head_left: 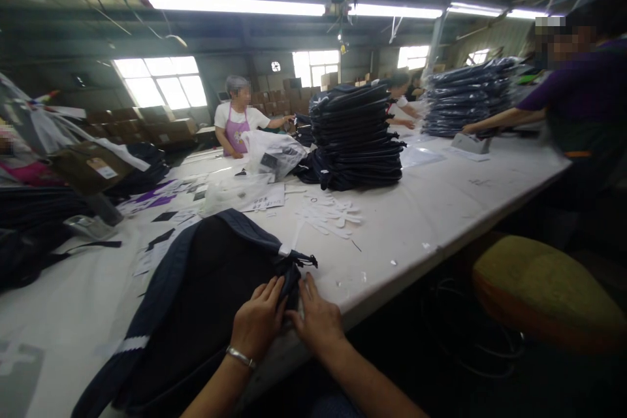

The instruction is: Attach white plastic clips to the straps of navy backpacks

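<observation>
A dark navy bag (pixel 210 281) lies on the white table (pixel 382 235), its wide strap band curving along the far side. White strips wrap the band at its lower left and near its right end, where black cords stick out. My left hand (pixel 259 317), with a silver bangle at the wrist, presses its fingers on the bag's right corner. Facing it across that corner is my right hand (pixel 316 317), its fingertips at the fabric's edge and its thumb near the left hand. Between the two hands, the fabric is dark and partly covered.
A tall stack of navy bags (pixel 355 137) stands mid-table, with white strips (pixel 330 212) before it. Plastic-wrapped bags (pixel 465 98) are piled behind. A person in a pink apron (pixel 238 127) is across the table; another in purple (pixel 582 85) reaches in at right. A yellow-green stool (pixel 543 281) stands right.
</observation>
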`<state>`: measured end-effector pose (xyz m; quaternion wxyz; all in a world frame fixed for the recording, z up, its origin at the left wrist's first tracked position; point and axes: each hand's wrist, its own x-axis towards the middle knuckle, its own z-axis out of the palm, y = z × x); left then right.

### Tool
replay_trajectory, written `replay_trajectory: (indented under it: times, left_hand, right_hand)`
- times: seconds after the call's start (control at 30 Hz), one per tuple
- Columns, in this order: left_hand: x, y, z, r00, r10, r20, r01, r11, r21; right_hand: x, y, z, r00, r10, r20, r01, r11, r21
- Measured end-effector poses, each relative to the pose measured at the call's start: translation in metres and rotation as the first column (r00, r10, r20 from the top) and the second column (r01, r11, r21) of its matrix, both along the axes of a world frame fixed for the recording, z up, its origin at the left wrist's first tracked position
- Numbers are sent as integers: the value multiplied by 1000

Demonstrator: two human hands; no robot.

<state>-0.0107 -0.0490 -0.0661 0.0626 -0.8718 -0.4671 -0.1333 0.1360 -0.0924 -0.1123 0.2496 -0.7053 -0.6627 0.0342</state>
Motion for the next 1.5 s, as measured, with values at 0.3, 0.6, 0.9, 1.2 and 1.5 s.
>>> replay_trajectory:
  times: [0.3,0.6,0.9,1.2,1.5]
  left_hand:
    - [1,-11,-30,984,-94,149,103,993,-53]
    - [-110,-68,-9,857,118,501,-174,983,66]
    - [-152,-121,-40,708,270,653,-387,921,38]
    - [-170,-95,-47,846,251,470,-327,941,86]
    - [-192,-114,-37,386,378,842,-640,767,-51]
  right_hand:
    - [-4,-7,16,932,345,-113,-265,859,438]
    - [-5,20,14,741,606,289,-662,731,166]
    - [-113,41,43,555,741,379,-809,586,40]
    - [-101,56,39,606,732,312,-789,604,113]
    - [-104,19,12,550,707,445,-800,599,38]
